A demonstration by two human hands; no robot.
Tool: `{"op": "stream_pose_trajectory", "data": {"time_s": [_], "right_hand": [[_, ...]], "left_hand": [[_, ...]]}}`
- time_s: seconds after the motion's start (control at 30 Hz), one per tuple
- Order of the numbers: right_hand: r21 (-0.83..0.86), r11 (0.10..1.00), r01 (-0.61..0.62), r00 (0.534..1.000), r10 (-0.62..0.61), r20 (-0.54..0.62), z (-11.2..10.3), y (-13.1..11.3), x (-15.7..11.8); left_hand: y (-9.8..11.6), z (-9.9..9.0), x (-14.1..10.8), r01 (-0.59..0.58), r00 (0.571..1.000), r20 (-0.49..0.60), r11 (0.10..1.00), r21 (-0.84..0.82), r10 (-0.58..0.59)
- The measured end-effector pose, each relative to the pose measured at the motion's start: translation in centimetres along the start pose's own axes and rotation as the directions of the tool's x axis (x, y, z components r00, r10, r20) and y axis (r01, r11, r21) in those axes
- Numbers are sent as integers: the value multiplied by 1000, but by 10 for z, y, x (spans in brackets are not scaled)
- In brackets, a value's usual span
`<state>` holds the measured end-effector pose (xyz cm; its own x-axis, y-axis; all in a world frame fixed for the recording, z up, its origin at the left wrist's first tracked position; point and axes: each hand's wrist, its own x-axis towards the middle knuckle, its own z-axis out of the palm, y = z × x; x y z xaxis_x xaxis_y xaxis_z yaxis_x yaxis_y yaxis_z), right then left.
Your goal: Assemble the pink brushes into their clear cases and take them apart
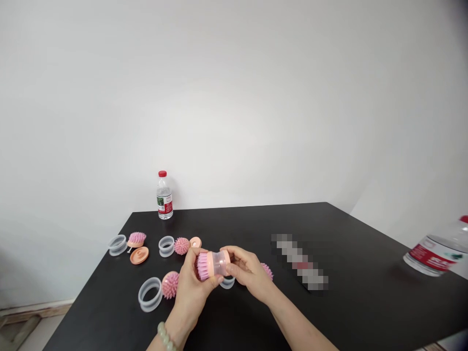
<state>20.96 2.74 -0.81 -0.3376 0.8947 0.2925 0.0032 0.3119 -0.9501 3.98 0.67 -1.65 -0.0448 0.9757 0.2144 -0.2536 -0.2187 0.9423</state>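
Between my two hands is a scrubbing brush (220, 263) with pink bristles, a clear waisted body and peach end pieces, tilted onto its side. My left hand (195, 280) is closed round the bristle end on the left. At the other end, the fingers of my right hand (244, 268) grip the peach cap. Beneath the hands a clear ring (227, 282) is partly hidden. A pink bristle head (267, 271) shows just behind my right hand. Left of my left hand lie another bristle head (170, 284) and a clear ring (150, 294).
Farther back on the black table (292, 219) are more clear rings (166, 246), bristle heads (182, 246) and peach caps (139, 255). A water bottle (165, 197) stands by the wall. Another bottle (437, 251) is at the right edge. A blurred-out object (300, 263) lies right of my hands.
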Motion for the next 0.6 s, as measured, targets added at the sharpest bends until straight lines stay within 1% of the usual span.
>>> {"op": "stream_pose_trajectory", "data": {"time_s": [0.1, 0.17, 0.2, 0.27, 0.33, 0.4, 0.47, 0.53, 0.6], "right_hand": [[12, 999, -35, 999, 35, 17, 1, 0, 0], [-74, 997, -23, 1000, 24, 1, -1, -1, 0], [-154, 988, 10, 1000, -11, -7, -2, -1, -1], [-338, 931, 136, 990, -137, 21, -5, -4, -2], [-443, 850, 284, 959, -253, 130, -5, -7, -2], [-453, 813, 364, 929, -287, 233, -3, -11, -3], [-464, 807, 365, 927, -270, 260, 2, -14, -5], [-501, 803, 324, 943, -237, 232, 6, -17, -6], [-531, 802, 272, 961, -198, 194, 5, -18, -6]], "left_hand": [[-1, -2, 0, -41, 999, 3, 991, 125, 41], [-1, -3, 0, -105, 994, 8, 959, 262, 106], [-1, -4, 0, -155, 988, 31, 926, 343, 154], [-1, -4, 0, -273, 961, 110, 828, 489, 252], [-4, -4, -1, -355, 934, 185, 736, 577, 306], [-9, -4, -2, -372, 926, 205, 678, 634, 316], [-14, -6, -2, -377, 920, 191, 638, 671, 343], [-19, -7, -4, -406, 902, 190, 609, 682, 389], [-21, -8, -6, -427, 893, 202, 615, 663, 403]]}}
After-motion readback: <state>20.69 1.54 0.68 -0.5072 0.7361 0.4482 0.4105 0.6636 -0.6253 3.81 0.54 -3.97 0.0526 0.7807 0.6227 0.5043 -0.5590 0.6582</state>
